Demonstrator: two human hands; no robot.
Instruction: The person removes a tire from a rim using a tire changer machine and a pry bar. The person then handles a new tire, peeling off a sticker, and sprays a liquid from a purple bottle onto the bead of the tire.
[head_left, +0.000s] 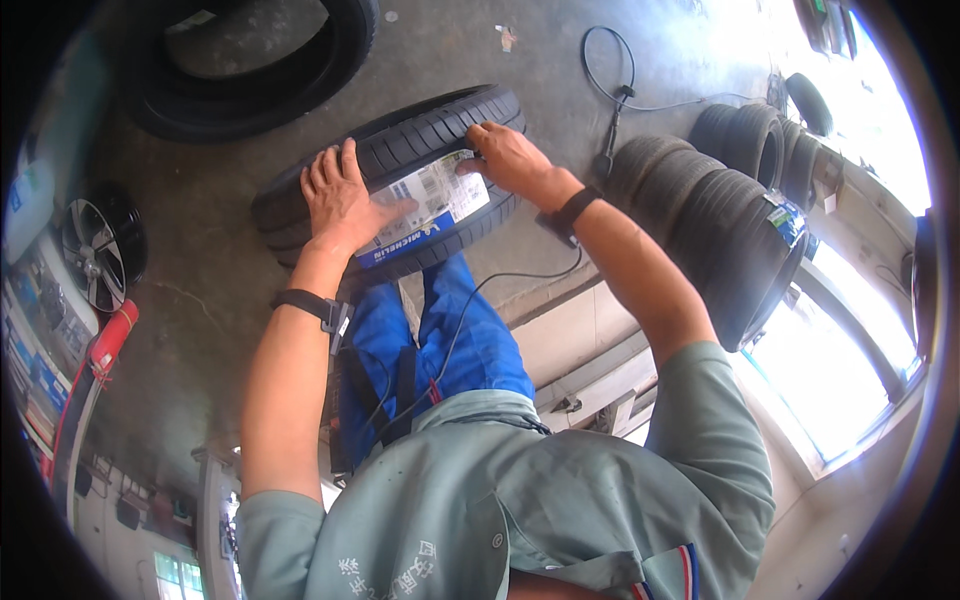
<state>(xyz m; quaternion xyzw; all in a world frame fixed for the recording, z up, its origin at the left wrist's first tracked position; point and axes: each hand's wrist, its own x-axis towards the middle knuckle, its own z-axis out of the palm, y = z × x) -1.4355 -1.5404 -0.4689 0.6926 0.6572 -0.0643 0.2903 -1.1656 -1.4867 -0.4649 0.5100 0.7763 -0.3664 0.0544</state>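
A black tyre (pixel 418 138) stands on its tread in front of my legs, with a white-and-blue paper label (pixel 432 208) across its upward-facing tread. My left hand (pixel 340 203) lies spread on the tread at the label's left side, its thumb reaching over the paper. On the other side, my right hand (pixel 512 160) rests with bent fingers on the tread beyond the label's top corner. Its thumb touches the label, apart from the fingers. Neither hand is closed round anything that I can see. The tyre's underside is hidden.
Another large tyre (pixel 250 115) lies on the floor at the far left. Several tyres (pixel 690 195) stand in a row at the right. A black hose (pixel 632 75) loops over the concrete. At the left are an alloy wheel (pixel 95 250) and a red cylinder (pixel 113 332).
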